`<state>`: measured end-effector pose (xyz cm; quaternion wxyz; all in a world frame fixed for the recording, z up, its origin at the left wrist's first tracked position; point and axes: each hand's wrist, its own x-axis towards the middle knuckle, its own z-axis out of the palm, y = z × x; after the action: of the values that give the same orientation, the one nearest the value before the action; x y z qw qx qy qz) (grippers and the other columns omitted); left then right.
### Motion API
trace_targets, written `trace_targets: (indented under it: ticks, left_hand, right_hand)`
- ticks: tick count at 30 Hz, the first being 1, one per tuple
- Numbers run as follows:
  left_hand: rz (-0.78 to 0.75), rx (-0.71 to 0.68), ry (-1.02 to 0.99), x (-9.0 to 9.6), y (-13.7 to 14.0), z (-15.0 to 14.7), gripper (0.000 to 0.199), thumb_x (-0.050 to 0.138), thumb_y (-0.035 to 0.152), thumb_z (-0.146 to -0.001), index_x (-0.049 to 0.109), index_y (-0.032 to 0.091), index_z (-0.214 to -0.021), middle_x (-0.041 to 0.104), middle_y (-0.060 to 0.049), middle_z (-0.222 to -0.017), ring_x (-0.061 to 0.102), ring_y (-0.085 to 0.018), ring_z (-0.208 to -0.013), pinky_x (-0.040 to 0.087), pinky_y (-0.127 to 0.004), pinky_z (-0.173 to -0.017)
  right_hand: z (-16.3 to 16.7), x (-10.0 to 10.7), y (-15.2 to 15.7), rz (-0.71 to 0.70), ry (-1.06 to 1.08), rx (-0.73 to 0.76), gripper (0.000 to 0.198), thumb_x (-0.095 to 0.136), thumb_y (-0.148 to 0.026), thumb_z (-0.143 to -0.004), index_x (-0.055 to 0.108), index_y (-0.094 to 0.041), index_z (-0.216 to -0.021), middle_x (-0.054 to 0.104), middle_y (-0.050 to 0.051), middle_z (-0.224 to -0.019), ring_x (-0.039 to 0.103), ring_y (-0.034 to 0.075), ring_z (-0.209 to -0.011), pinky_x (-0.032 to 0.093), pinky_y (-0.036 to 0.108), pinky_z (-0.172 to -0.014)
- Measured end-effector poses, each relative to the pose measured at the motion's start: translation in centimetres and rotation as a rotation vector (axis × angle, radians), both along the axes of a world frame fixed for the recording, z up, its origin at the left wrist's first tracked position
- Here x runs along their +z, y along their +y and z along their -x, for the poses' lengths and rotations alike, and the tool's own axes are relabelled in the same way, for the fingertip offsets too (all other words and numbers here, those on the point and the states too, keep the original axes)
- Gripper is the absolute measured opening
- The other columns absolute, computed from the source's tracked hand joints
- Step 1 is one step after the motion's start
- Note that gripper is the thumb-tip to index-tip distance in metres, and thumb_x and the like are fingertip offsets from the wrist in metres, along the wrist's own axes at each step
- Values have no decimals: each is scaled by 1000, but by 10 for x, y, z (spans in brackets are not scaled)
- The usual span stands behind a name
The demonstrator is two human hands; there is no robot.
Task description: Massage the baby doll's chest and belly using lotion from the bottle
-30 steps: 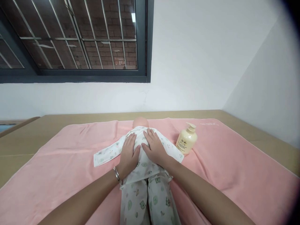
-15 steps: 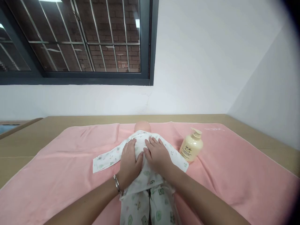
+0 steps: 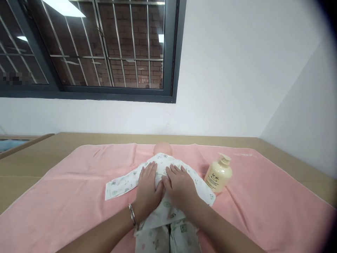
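Pressing or just resting, can't tell which, both hands lie palm down on the doll [image 3: 166, 207], side by side on its white printed shirt [image 3: 162, 166]. Left hand [image 3: 149, 189] on left of torso, fingers straight, close together, pointing to doll's head [image 3: 162, 149], thumb angled inward; released, not gripping. Right hand [image 3: 181, 188] on right of torso, same pose, fingers stretched out and slightly spread, also released. Thumbs meet near the midline, tips close; can't tell if touching. Silver bangle [image 3: 132, 215] on left wrist. Doll lies lengthwise in the middle of the pink towel [image 3: 65, 196], head at far end near towel's far edge, legs toward the person; front or back up, can't tell. Left sleeve [image 3: 121, 187] lies out flat on towel, right sleeve [image 3: 206, 191] angles down past the right hand. Printed pants [image 3: 155, 240] run off bottom of view, partly under the forearms. Cream pump bottle [image 3: 218, 175] on towel just beside right sleeve, tilted a bit, dark print on front. Towel on tan surface [image 3: 31, 168], white wall [image 3: 223, 70] behind, dark-framed window [image 3: 116, 94] with metal bars upper left
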<state>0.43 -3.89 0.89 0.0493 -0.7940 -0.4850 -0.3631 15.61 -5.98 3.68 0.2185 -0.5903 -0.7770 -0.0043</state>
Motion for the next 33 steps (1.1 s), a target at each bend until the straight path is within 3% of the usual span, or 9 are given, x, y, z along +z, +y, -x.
trace_targets:
  ticks: [2,5,8,11,14,16,21,28,33]
  left_hand:
    - [-19,-11,27,-6,6,0,50,43,27,-89,40,13,-136,47,-15,-140,42,-31,-131,34,-55,-107]
    - [-110,-99,51,-7,8,1,44,44,22,-88,46,15,-131,52,-13,-136,44,-28,-129,31,-53,-110]
    - [-161,-164,40,1,1,1,29,44,18,-87,57,20,-112,64,-10,-115,57,-26,-110,38,-51,-103]
    - [-121,-119,-6,6,-5,1,21,44,23,-86,60,20,-101,66,-10,-98,60,-25,-91,46,-48,-88]
    - [-62,17,-44,1,-3,1,38,47,31,-86,54,16,-120,61,-15,-116,57,-30,-105,45,-52,-91]
    - [-35,63,-26,-7,3,1,50,47,32,-86,44,14,-133,52,-17,-133,48,-33,-122,38,-56,-101]
    - [-63,-55,69,-15,11,3,45,41,24,-90,43,16,-134,46,-13,-141,38,-29,-134,27,-55,-111]
    - [-103,-128,-14,7,-5,1,21,45,21,-85,56,20,-102,64,-9,-100,57,-25,-92,42,-51,-92]
    - [16,-1,-58,0,-3,1,36,43,29,-89,52,16,-121,59,-14,-122,51,-30,-113,35,-56,-100]
  right_hand:
    - [-7,-6,14,14,25,43,49,36,-35,-100,41,-12,-143,33,12,-147,26,27,-138,21,48,-114]
    - [-13,-9,26,20,31,109,55,39,-34,-99,30,-13,-148,18,8,-153,13,26,-142,17,49,-116]
    - [-8,-3,17,21,21,78,50,39,-26,-96,38,-12,-145,27,10,-150,21,27,-140,20,47,-115]
    - [1,6,-1,43,-20,26,45,39,-23,-94,51,-11,-135,44,14,-139,39,28,-131,26,46,-112]
    - [2,8,-4,50,-23,12,42,36,-27,-97,56,-14,-131,52,13,-132,46,27,-126,28,47,-111]
    - [-2,3,5,41,-1,20,43,35,-32,-99,52,-15,-135,46,12,-138,39,27,-131,26,48,-111]
    - [-11,-11,29,17,30,91,54,39,-32,-97,32,-14,-148,20,8,-152,13,27,-142,17,49,-115]
    - [4,7,-4,12,-38,52,42,40,-20,-91,57,-11,-128,49,12,-135,41,28,-128,24,45,-113]
    - [4,4,-1,9,20,11,38,36,-27,-97,60,-16,-124,54,10,-130,46,27,-124,24,51,-111]
